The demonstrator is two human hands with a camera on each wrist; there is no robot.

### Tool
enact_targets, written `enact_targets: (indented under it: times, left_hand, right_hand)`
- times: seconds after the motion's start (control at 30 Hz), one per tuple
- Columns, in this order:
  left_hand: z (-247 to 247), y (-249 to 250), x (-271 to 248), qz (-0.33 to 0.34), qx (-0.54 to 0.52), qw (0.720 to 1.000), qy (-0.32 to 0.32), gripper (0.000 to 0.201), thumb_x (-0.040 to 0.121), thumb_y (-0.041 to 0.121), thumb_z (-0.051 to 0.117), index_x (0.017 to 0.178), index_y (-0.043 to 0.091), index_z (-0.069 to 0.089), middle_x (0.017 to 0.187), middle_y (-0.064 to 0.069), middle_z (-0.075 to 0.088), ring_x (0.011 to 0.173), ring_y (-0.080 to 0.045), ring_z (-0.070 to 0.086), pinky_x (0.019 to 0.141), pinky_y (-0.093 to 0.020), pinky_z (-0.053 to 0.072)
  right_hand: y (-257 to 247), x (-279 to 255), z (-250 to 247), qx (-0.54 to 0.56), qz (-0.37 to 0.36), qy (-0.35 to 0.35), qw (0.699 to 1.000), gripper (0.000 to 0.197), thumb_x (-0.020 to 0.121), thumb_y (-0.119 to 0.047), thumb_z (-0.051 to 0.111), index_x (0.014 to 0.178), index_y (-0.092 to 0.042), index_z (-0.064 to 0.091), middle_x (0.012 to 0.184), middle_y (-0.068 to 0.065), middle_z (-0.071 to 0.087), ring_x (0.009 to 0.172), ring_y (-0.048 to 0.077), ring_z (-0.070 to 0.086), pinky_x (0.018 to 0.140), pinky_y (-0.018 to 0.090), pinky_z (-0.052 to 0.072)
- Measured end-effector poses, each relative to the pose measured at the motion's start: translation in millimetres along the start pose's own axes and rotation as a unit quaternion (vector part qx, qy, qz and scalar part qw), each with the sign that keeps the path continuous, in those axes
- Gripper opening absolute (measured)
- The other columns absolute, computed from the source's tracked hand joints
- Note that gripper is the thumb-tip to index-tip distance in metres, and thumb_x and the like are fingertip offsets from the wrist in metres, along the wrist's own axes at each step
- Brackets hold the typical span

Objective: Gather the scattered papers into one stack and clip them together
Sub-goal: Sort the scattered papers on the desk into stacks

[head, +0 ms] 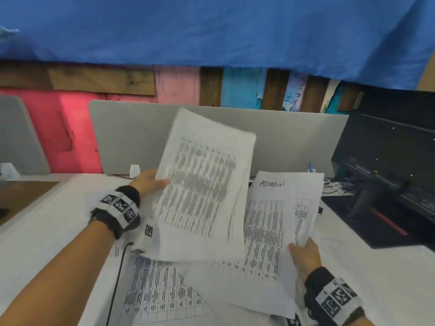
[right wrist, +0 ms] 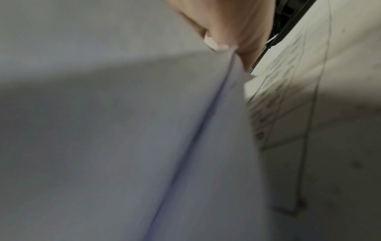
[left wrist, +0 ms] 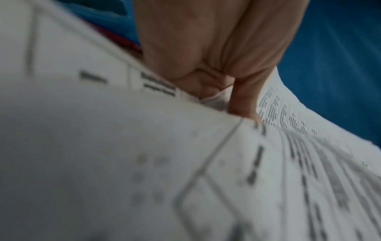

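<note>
My left hand pinches the left edge of a few printed sheets and holds them raised and tilted above the desk. The left wrist view shows the thumb pressed on those sheets. My right hand grips the lower right edge of another bundle of printed papers, whose top sheet bears the handwritten word ADMIN. In the right wrist view the fingers clamp blurred paper. More printed sheets lie flat on the white desk below. No clip is in view.
A grey divider panel stands behind the papers. A black monitor with its base fills the right side. A black cable runs down the desk at the left. Blue cloth hangs above.
</note>
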State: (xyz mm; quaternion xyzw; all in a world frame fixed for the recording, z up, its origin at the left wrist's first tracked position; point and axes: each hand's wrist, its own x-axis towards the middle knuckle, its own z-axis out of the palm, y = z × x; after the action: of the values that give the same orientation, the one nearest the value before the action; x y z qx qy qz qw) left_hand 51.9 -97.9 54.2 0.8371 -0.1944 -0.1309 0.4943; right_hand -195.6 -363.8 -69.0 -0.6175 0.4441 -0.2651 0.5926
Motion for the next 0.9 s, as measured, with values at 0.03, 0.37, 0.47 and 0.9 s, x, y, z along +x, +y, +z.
enact_targets:
  times: [0.03, 0.37, 0.47, 0.9]
  left_hand:
    - [-6.3, 1.8, 1.1, -0.004, -0.054, 0.998, 0.013, 0.043, 0.091, 0.019, 0.054, 0.131, 0.004, 0.049, 0.121, -0.012, 0.059, 0.105, -0.027, 0.056, 0.097, -0.041, 0.042]
    - [3.2, -6.5, 20.9, -0.079, -0.137, 0.984, 0.077, 0.039, 0.090, 0.013, 0.055, 0.123, -0.008, 0.051, 0.130, -0.031, 0.052, 0.121, -0.043, 0.051, 0.101, -0.045, 0.042]
    - [-3.6, -4.1, 25.0, -0.088, -0.164, 0.970, 0.155, 0.047, 0.092, 0.021, 0.052, 0.129, -0.008, 0.045, 0.135, -0.022, 0.049, 0.123, -0.038, 0.049, 0.106, -0.045, 0.039]
    - [58.6, 6.1, -2.5, -0.049, -0.060, 0.995, 0.066, 0.041, 0.096, 0.017, 0.042, 0.135, 0.003, 0.046, 0.136, -0.014, 0.051, 0.124, -0.032, 0.049, 0.100, -0.035, 0.040]
  right_hand:
    - [0.4, 0.2, 1.1, -0.002, 0.004, 0.007, 1.000, 0.034, 0.087, 0.005, 0.046, 0.121, 0.004, 0.048, 0.101, 0.020, 0.059, 0.087, 0.034, 0.057, 0.082, 0.044, 0.051]
    - [1.2, -7.1, 3.3, -0.015, -0.006, -0.008, 1.000, 0.035, 0.088, 0.006, 0.041, 0.122, -0.001, 0.045, 0.107, 0.019, 0.059, 0.091, 0.034, 0.058, 0.085, 0.046, 0.051]
    - [-7.1, 0.7, -10.6, -0.035, -0.039, 0.069, 0.996, 0.041, 0.087, 0.008, 0.037, 0.127, 0.002, 0.045, 0.114, 0.022, 0.058, 0.098, 0.034, 0.056, 0.091, 0.041, 0.046]
    - [-21.4, -8.1, -12.6, 0.101, -0.014, -0.067, 0.992, 0.040, 0.087, 0.013, 0.040, 0.126, 0.003, 0.045, 0.110, 0.021, 0.058, 0.093, 0.035, 0.057, 0.069, 0.041, 0.055]
